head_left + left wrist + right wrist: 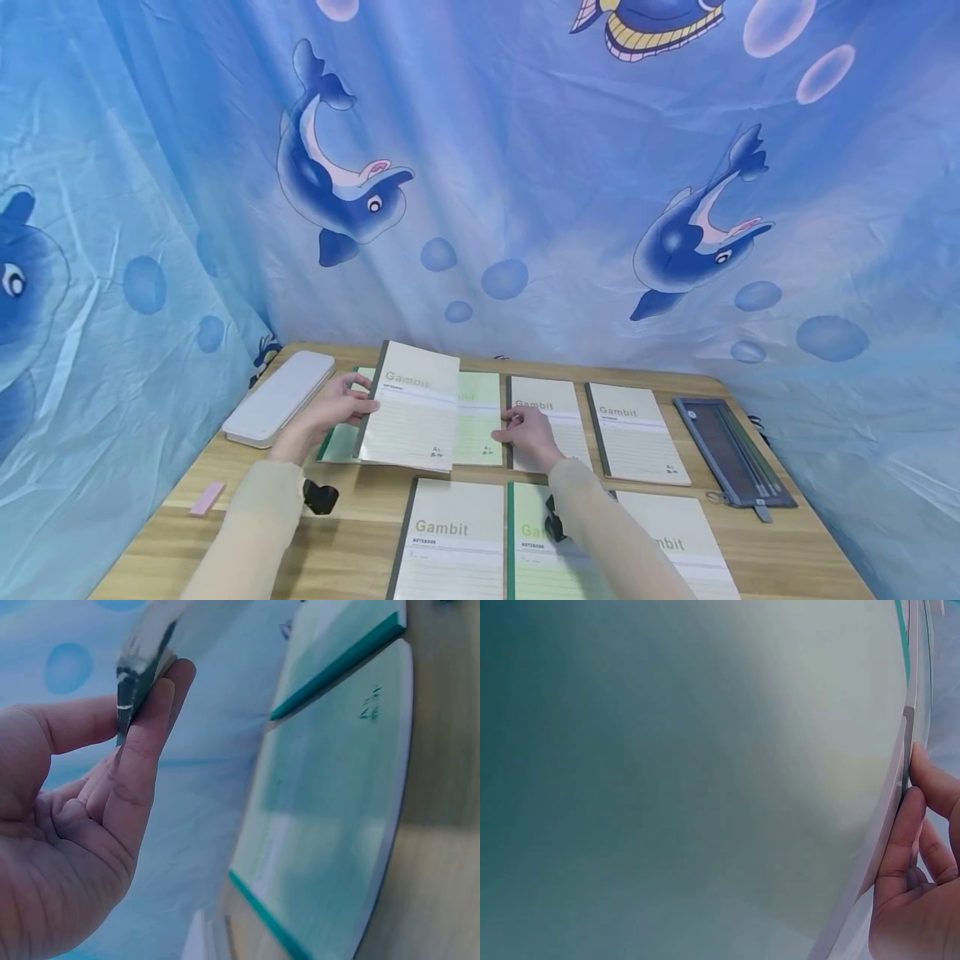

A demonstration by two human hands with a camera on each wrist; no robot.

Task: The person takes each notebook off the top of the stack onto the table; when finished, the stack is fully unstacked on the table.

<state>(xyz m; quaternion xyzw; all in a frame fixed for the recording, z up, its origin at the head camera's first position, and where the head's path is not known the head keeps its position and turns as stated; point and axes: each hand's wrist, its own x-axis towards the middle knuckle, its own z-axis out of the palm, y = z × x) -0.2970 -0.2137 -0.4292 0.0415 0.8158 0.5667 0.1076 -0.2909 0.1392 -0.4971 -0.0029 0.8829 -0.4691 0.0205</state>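
Note:
My left hand pinches the dark spine of a cream "Gambit" notebook, raised above the back row; in the left wrist view, thumb and fingers grip that spine edge-on. Below it lie two green notebooks, one partly covered at left and one showing at right. At the dark spine of another cream notebook, my right hand has thumb and forefinger together. In the right wrist view, this spine passes between the fingertips, and the notebook appears to lie flat.
A further cream notebook lies at back right, beside a dark mesh pencil pouch. Two cream notebooks, front left and front right, flank a green one. A white case and pink eraser-like block are at left.

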